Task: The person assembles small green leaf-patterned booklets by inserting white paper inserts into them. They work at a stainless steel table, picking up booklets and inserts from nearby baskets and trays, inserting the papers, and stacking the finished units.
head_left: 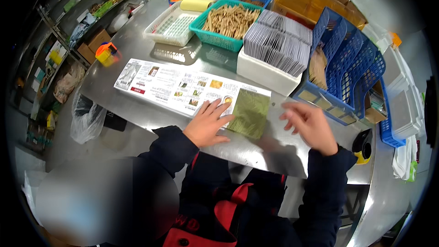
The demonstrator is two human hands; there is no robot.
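A long white printed leaflet (169,84) lies flat and unfolded across the steel table, with small pictures and text on it. Its right end is a green leaf-patterned panel (249,113), and its left end a grey one. My left hand (209,122) rests with spread fingers on the leaflet, just left of the green panel. To the right of that panel, my right hand (312,126) hovers over the table, its fingers loosely bent and apart. Nothing shows between them.
Behind the leaflet stand a white basket (157,36), a teal basket (208,41) of thin tan sticks, and a white bin (267,74) packed with folded papers. Blue divided racks (336,93) are at the right. A tape dispenser (363,148) sits near the right edge, another (106,54) at the left.
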